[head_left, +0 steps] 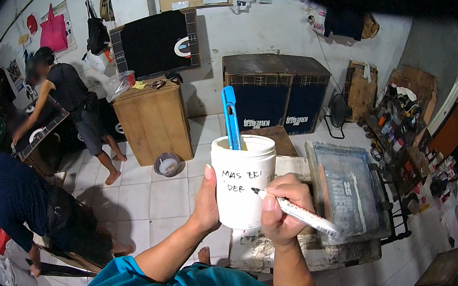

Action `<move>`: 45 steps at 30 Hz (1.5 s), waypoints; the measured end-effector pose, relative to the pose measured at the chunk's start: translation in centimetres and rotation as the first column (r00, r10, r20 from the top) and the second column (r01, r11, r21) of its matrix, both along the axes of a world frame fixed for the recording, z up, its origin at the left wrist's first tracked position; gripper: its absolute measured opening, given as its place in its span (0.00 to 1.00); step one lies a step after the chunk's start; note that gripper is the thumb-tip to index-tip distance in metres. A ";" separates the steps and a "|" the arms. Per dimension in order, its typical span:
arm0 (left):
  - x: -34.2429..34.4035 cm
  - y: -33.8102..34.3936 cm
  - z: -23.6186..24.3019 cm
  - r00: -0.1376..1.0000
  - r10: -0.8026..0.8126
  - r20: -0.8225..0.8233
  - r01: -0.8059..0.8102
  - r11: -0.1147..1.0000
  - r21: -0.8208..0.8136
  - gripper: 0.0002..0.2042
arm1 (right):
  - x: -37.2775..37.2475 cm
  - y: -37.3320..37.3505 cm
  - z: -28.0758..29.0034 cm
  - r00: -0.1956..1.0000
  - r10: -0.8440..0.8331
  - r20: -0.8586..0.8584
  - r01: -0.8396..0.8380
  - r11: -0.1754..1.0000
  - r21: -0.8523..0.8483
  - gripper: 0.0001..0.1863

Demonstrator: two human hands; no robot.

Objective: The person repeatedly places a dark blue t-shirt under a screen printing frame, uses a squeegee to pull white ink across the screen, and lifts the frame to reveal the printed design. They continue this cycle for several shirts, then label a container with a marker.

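Observation:
My left hand (207, 203) is wrapped around the left side of a white plastic tub (233, 211), held upright in front of me. Black handwriting runs across the tub's front. A blue plastic tool, perhaps a cutter or scraper (231, 118), stands out of its open top; its lower end is hidden inside. Pinched in my right hand (284, 210) is a white marker pen (309, 216). Its black tip is at the tub's front, right beside the lower line of writing. Some fingers of the right hand rest near the tub's right side.
Below the tub is a stained worktable (253, 250), with a framed printing screen (348, 190) to its right. Ahead stand dark panelled boxes (274, 69); a wooden cabinet (154, 121) and small bucket (168, 164) are left. Two people (77, 93) bend over work at left. Bottles crowd the right shelves.

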State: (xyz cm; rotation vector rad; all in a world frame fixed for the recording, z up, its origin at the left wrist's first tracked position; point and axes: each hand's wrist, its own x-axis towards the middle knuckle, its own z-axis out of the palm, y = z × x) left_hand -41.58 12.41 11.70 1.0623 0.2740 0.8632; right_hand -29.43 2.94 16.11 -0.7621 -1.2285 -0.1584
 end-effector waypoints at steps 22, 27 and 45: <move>-0.4 0.2 0.7 1.000 -0.016 0.003 0.016 0.999 0.042 0.40 | -0.3 0.1 0.7 0.980 -0.151 0.126 0.145 0.988 0.058 0.08; -0.4 0.2 0.6 1.000 -0.006 0.013 0.006 1.000 0.005 0.41 | -0.4 0.0 0.5 0.980 -0.130 0.153 0.127 0.991 0.034 0.08; -1.0 0.2 0.5 1.000 -0.026 0.013 0.026 0.999 0.035 0.42 | -0.8 0.1 0.0 0.987 -0.113 0.117 0.107 0.993 0.051 0.10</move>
